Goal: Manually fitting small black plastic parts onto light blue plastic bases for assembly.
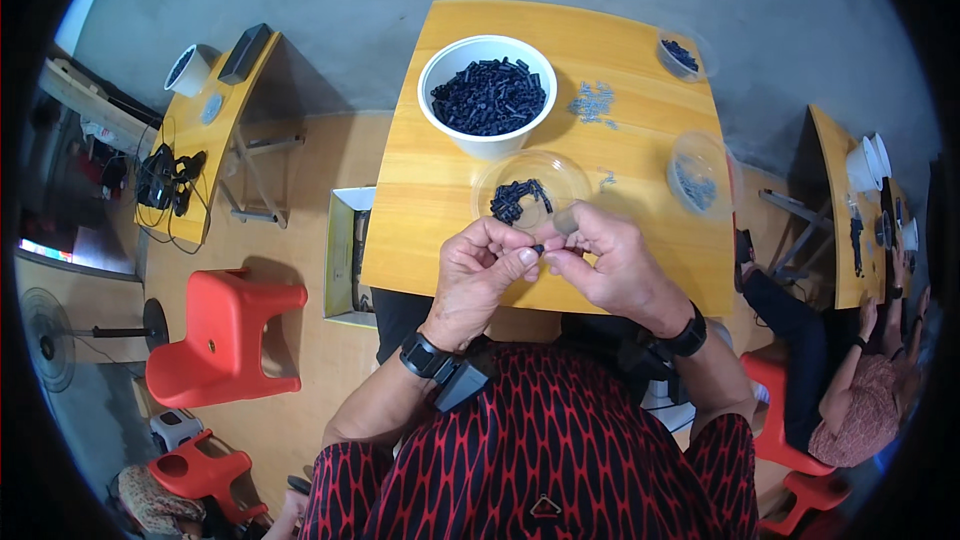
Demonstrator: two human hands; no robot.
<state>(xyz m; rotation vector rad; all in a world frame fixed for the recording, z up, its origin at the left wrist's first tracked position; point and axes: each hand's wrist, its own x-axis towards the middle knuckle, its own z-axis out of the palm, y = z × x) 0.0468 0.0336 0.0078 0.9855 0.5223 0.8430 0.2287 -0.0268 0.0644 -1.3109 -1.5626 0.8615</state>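
Note:
My left hand (478,265) and my right hand (607,257) meet over the near edge of the yellow table. Their fingertips pinch a small dark piece (538,249) between them, mostly hidden by the fingers. Something greyish (566,221) covers part of a right finger. Just beyond the hands lies a shallow clear dish (574,177) with a small heap of short black cylindrical pieces (515,202). Behind it stands a white bucket (487,146) filled with similar black pieces. Small silvery metal pieces (592,103) lie loose to the bucket's right, and a few more metal pieces (606,179) beside the dish.
On the table's right side stand a clear tub (697,180) of silvery pieces and a clear cup (680,58) of black pieces. A red chair (225,340) and an open box (350,258) are at left. Another person (850,410) sits at a table on the right.

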